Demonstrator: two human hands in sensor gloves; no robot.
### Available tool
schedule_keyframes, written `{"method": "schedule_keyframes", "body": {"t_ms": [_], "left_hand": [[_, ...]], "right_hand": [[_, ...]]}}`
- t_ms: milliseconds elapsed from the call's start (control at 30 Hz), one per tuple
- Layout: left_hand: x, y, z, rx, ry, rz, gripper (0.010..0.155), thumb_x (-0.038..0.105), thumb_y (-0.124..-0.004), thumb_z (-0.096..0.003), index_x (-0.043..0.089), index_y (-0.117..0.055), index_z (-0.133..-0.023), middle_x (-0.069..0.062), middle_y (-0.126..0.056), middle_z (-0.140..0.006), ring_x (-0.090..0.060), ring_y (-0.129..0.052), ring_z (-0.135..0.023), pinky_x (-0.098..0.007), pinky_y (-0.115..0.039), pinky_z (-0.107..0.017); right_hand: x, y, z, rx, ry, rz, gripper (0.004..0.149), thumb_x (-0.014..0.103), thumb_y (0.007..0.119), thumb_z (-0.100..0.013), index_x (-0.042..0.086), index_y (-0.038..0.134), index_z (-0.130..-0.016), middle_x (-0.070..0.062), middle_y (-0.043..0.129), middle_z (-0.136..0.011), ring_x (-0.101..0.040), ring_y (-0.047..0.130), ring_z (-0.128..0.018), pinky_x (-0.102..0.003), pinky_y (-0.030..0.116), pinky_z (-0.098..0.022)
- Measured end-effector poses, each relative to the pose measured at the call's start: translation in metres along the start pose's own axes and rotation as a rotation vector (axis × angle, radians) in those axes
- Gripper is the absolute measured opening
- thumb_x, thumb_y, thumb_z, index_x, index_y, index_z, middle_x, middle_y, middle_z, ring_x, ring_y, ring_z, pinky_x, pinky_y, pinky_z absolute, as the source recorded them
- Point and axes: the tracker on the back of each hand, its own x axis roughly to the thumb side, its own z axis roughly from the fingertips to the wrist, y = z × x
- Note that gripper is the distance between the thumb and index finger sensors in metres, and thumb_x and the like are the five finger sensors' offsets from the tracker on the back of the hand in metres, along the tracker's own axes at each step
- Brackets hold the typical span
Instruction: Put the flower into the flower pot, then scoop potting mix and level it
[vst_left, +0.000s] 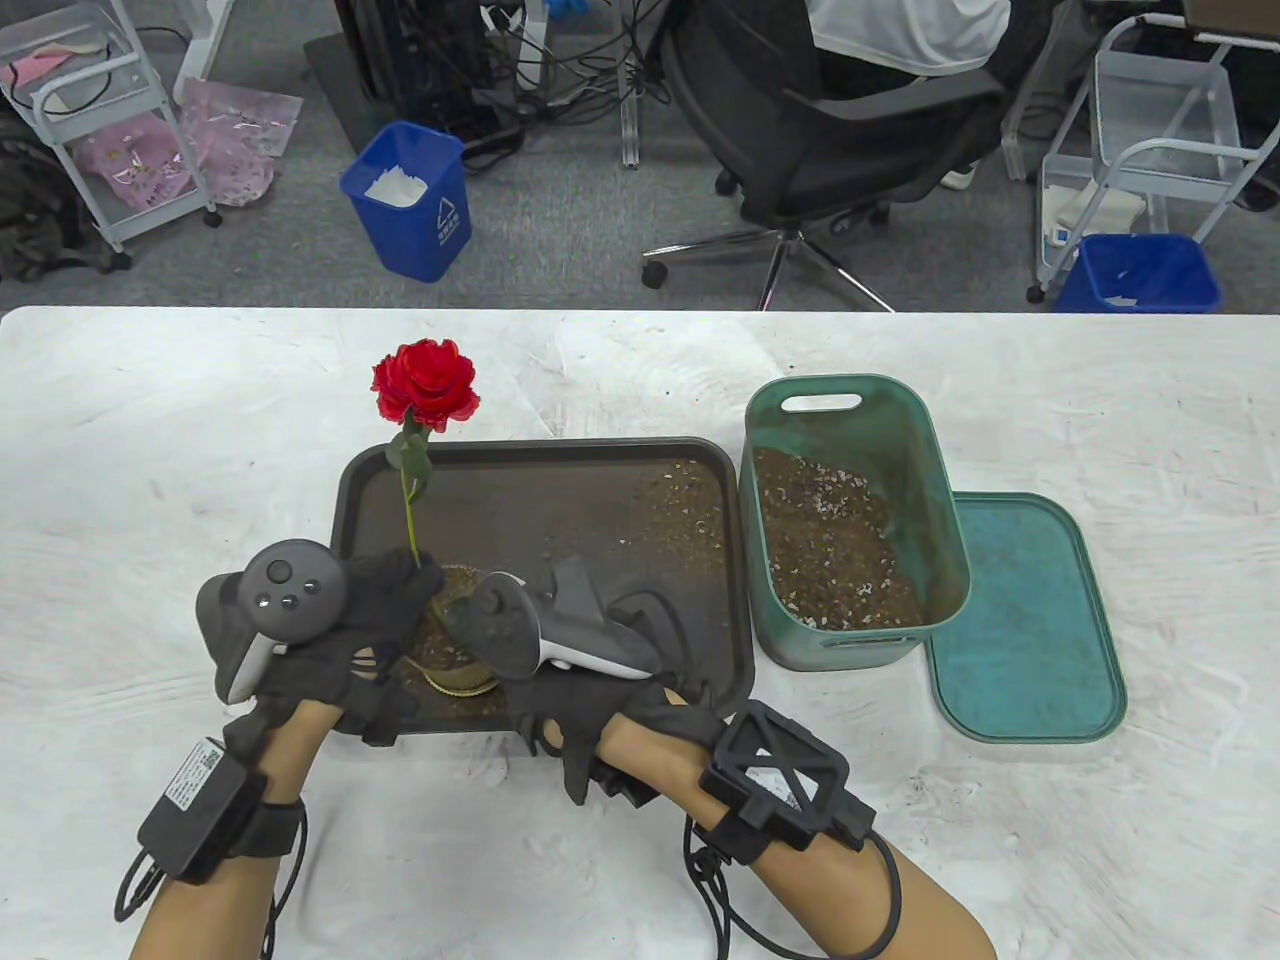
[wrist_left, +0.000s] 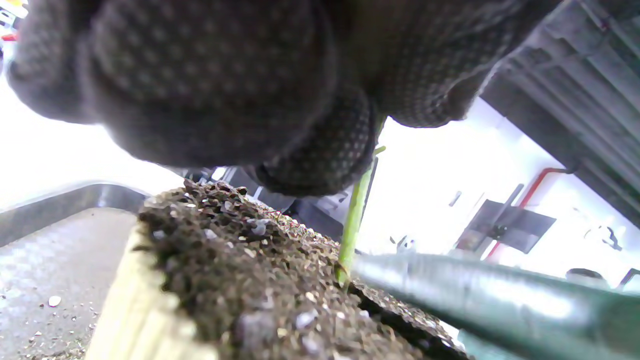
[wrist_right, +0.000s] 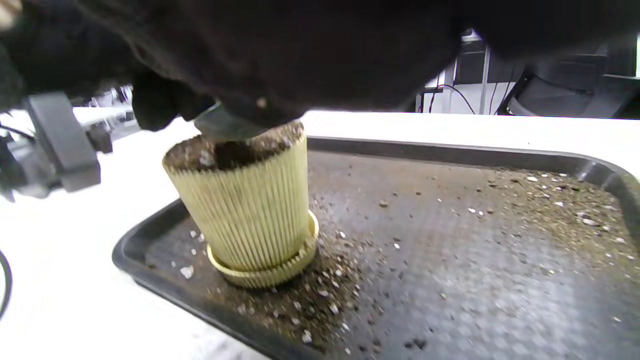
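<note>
Flower standing in yellow pot, stem pinched by left hand. Right hand at 3 o'clock, holding green scoop on dirt; finger shape unclear.

left hand: gloved, tracker on its back, fingers curled in a pinch, forearm entering from bottom left | right hand: gloved, tracker on its back, palm down, fingers bent under, grip hidden, forearm entering from bottom right
</note>
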Motion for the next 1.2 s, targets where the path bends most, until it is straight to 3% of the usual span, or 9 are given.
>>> {"method": "schedule_keyframes", "body": {"t_ms": [733,1200], "left_hand": [[-0.008,-0.002,-0.003,0.007,0.038,0.015,0.044,0.047,-0.086,-0.0367,0.018,-0.100,-0.066,-0.002,-0.109,-0.044,-0.015,-0.107,-0.012,-0.039,-0.095,-0.025],[-0.009,-0.001,-0.001,0.013,0.040,0.030,0.044,0.047,-0.085,-0.0371,0.018,-0.100,-0.066,-0.002,-0.108,-0.044,-0.015,-0.107,-0.012,-0.039,-0.095,-0.024]], "right_hand": [[0.000,-0.001,0.001,0.048,-0.044,-0.086,0.047,0.041,0.068,-0.044,0.021,0.066,-0.086,0.002,0.096,-0.031,-0.013,0.096,-0.005,-0.036,0.088,0.003],[0.015,0.003,-0.005,0.004,-0.072,-0.043,0.047,0.041,0.068,-0.044,0.021,0.066,-0.086,0.001,0.097,-0.032,-0.013,0.097,-0.006,-0.037,0.088,0.002]]}}
